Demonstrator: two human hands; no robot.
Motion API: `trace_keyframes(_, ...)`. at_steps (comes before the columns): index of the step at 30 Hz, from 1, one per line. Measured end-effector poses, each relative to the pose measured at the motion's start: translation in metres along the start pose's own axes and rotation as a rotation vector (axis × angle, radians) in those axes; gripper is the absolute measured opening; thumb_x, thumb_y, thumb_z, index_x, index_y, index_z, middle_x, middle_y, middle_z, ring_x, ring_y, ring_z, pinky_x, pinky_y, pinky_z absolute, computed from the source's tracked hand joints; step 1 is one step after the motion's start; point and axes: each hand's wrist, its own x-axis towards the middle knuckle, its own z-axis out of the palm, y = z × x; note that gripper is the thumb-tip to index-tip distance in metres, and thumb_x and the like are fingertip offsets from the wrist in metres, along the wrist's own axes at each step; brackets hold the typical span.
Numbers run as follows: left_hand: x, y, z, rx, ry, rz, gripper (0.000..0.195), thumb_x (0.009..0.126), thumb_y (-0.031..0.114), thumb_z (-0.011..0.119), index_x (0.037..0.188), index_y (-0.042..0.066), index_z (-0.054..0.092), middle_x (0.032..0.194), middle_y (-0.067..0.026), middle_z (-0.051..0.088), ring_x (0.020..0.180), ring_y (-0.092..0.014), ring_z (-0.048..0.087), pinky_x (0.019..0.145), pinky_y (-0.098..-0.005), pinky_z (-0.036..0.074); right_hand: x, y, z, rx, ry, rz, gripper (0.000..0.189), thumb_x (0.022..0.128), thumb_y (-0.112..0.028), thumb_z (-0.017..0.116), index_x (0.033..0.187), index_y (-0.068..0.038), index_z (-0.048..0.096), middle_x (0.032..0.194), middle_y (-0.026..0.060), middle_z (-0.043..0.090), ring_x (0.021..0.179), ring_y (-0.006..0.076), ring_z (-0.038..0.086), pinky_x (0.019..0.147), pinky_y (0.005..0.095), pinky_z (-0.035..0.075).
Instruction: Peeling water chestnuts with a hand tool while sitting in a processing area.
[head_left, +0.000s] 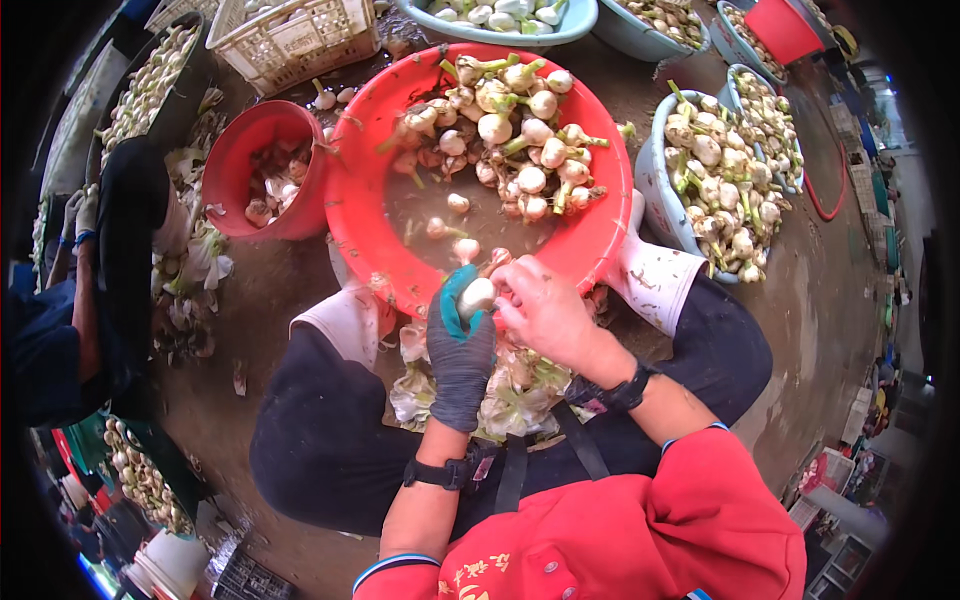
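Observation:
A whitish garlic bulb (477, 298) rests in my left hand (463, 315), which wears a grey glove with teal fingers closed around it. My bare right hand (541, 304) is at the bulb's right side, thumb and fingertips bent against it; whether they pinch a bit of skin is too small to tell. Both hands are over the near rim of a wide red basin (360, 225). Inside it, a heap of garlic bulbs with cut green stems (495, 127) fills the far and right part. A few loose bulbs (458, 202) lie nearer me. Peeled husks (517, 390) are piled below my hands.
A red bucket (262, 169) with bulbs and skins stands at the left. Blue tubs (660, 180) of garlic are at the right, another (495, 34) behind the basin. A plastic crate (300, 45) is at the back left. Another person's gloved hands (79, 210) are at far left.

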Motion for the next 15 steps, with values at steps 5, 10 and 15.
trace_keyframes(5,-0.007,0.008,-0.001,0.424,-0.007,0.241,0.05,0.073,-0.004,0.059,0.122,0.003,0.06,0.117,-0.0164,0.062,0.11,-0.03,0.058,0.098,-0.0392,0.043,-0.02,-0.01,0.009,-0.13,0.143,-0.085,0.016,0.078,-0.007,0.065,0.091,-0.005,0.056,0.079,0.0121,0.057,0.072,0.0327,0.062,0.063,0.0427,0.05)
trace_keyframes(10,-0.014,0.012,-0.004,0.537,-0.036,0.305,0.049,0.072,0.001,0.063,0.121,0.005,0.062,0.113,-0.017,0.063,0.105,-0.032,0.059,0.096,-0.0398,0.044,-0.028,-0.015,0.017,-0.217,0.19,-0.036,0.014,0.077,-0.012,0.064,0.083,-0.007,0.052,0.076,0.0121,0.058,0.068,0.0332,0.061,0.058,0.044,0.05)
trace_keyframes(15,-0.018,0.024,-0.006,0.189,-0.146,-0.009,0.046,0.078,-0.001,0.061,0.124,0.0,0.058,0.118,-0.0124,0.062,0.105,-0.023,0.061,0.094,-0.0335,0.048,-0.032,-0.005,0.018,-0.2,0.183,0.05,0.015,0.078,-0.018,0.063,0.08,-0.006,0.054,0.073,0.0136,0.06,0.067,0.0332,0.063,0.059,0.0449,0.05)
